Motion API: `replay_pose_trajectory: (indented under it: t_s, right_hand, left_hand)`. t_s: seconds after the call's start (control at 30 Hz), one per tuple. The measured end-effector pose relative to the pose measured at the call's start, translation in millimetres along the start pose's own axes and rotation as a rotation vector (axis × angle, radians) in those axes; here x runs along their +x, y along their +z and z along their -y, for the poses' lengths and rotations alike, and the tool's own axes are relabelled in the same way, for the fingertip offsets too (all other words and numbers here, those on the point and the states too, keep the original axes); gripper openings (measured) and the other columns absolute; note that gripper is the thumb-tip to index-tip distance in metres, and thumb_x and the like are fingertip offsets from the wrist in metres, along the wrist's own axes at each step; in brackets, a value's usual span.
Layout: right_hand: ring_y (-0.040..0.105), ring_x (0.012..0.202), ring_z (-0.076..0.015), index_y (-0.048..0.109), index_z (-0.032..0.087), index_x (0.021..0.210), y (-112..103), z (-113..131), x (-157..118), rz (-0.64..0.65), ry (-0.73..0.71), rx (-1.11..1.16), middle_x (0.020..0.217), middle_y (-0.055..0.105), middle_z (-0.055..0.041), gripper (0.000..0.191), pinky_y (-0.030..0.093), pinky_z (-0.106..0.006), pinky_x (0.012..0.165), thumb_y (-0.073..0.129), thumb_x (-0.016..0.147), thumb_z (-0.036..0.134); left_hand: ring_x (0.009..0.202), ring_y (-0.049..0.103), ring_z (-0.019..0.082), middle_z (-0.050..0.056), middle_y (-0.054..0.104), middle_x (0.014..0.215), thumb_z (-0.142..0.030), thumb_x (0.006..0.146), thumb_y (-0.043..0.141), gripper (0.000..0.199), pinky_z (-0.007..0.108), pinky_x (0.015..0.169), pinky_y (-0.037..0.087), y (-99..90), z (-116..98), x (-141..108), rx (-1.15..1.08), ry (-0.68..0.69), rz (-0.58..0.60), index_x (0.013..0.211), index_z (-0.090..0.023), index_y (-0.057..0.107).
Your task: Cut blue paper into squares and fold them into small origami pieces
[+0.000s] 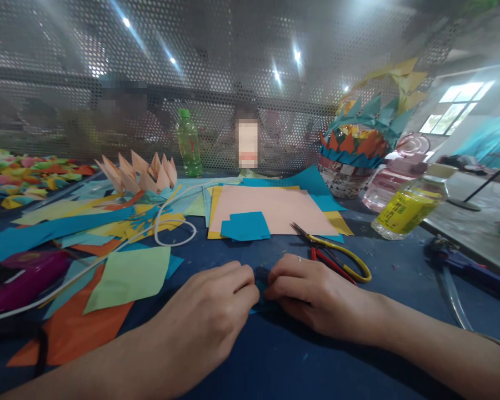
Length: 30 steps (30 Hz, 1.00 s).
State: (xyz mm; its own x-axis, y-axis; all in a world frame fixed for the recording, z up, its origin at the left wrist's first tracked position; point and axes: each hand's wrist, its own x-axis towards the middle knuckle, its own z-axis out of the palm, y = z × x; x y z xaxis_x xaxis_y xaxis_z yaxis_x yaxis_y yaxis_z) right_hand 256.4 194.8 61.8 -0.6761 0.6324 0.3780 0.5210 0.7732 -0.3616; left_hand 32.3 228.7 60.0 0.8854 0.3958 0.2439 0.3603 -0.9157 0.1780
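Observation:
Low in the middle, a small piece of blue paper [263,294] lies between my two hands, mostly covered by the fingers. My left hand [220,300] is closed on its left side, fingers curled together. My right hand [306,289] has its fingers bent and pressed on the right side of the same piece; a ring shows on one finger. Just beyond are small blue paper pieces [246,226] on a stack of pink sheets [275,205]. Scissors with yellow and red handles [339,253] rest beyond my right hand, points toward the stack.
Left: loose coloured paper [129,275], a white cable [108,253], a purple tool [29,275] and a pink folded-paper ring [137,173]. Back: a green bottle [189,144]. Right: a decorated basket [345,175], a yellow-labelled bottle [410,205] and a dark blue glue gun [470,266].

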Motion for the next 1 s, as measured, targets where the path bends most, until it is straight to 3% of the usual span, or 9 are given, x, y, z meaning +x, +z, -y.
replay_pose_trajectory:
  t_s: [0.3,0.43,0.57,0.73,1.0]
  right_hand:
    - [0.056,0.084,-0.0168,0.066,0.012,0.094,0,1,-1,0.018,-0.007,-0.023,0.092,0.061,-0.0098,0.028,0.049,-0.028,0.074,0.046,0.081,-0.002]
    - [0.056,0.083,-0.0171,0.067,0.012,0.092,3,-2,-2,-0.011,-0.055,-0.026,0.093,0.061,-0.0102,0.032,0.049,-0.028,0.074,0.047,0.074,-0.005]
    - [0.056,0.081,-0.0163,0.068,0.013,0.090,4,-4,-3,-0.026,-0.072,-0.076,0.091,0.062,-0.0096,0.026,0.048,-0.028,0.071,0.046,0.084,-0.001]
    - [0.056,0.078,-0.0155,0.068,0.014,0.085,5,-3,-3,-0.057,-0.072,-0.085,0.088,0.062,-0.0091,0.025,0.049,-0.028,0.068,0.045,0.090,0.005]
    - [0.055,0.075,-0.0160,0.067,0.013,0.079,5,-2,-4,-0.083,-0.074,-0.125,0.084,0.063,-0.0092,0.025,0.047,-0.028,0.064,0.046,0.087,0.002]
  left_hand:
    - [0.079,0.049,0.019,0.004,0.057,0.088,0.000,0.078,0.043,0.023,0.031,0.067,0.039,-4.8,-8,-4,0.055,-0.004,0.046,0.081,-0.019,0.055]
    - [0.079,0.052,0.020,0.005,0.059,0.087,0.002,0.068,0.044,0.028,0.031,0.070,0.044,-6.1,-11,-2,0.114,-0.004,-0.030,0.081,-0.019,0.058]
    - [0.074,0.051,0.019,0.004,0.059,0.082,0.004,0.059,0.042,0.034,0.029,0.065,0.045,-4.0,-12,2,0.157,0.030,-0.060,0.080,-0.017,0.059]
    - [0.065,0.047,0.019,0.005,0.056,0.075,0.002,0.064,0.043,0.026,0.030,0.053,0.041,2.0,-10,1,0.219,0.086,-0.096,0.074,-0.016,0.059]
    - [0.067,0.047,0.021,0.006,0.054,0.072,-0.001,0.067,0.045,0.018,0.032,0.057,0.043,4.8,-16,-4,0.354,0.109,-0.123,0.065,-0.017,0.054]
